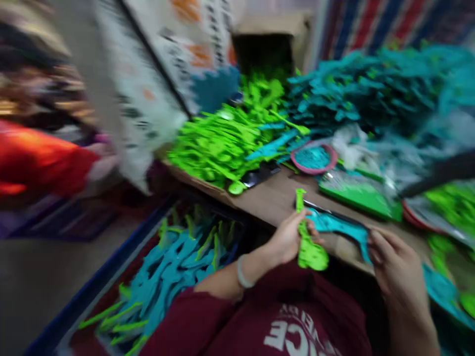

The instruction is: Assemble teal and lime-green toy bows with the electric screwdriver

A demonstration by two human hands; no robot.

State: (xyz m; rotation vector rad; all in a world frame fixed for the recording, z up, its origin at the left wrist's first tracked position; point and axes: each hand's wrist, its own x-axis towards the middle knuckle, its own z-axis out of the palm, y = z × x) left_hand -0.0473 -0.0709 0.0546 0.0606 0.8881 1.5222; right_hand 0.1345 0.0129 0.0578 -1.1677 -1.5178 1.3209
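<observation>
Teal heap (371,89) far right, green heap (218,143) left of it, on table (274,198). Bin (100,279) of mixed parts near left. Left hand (285,241) clenched on green piece (309,254), ends jutting above and below fist. Right hand (393,264) pinches right end of teal piece (341,226), lying between hands.

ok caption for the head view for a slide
Left hand grips a green plastic piece, right hand a teal piece, at a table heaped with green parts and teal parts.

Left hand (287,240) over table (274,198); bin (92,291) left
</observation>
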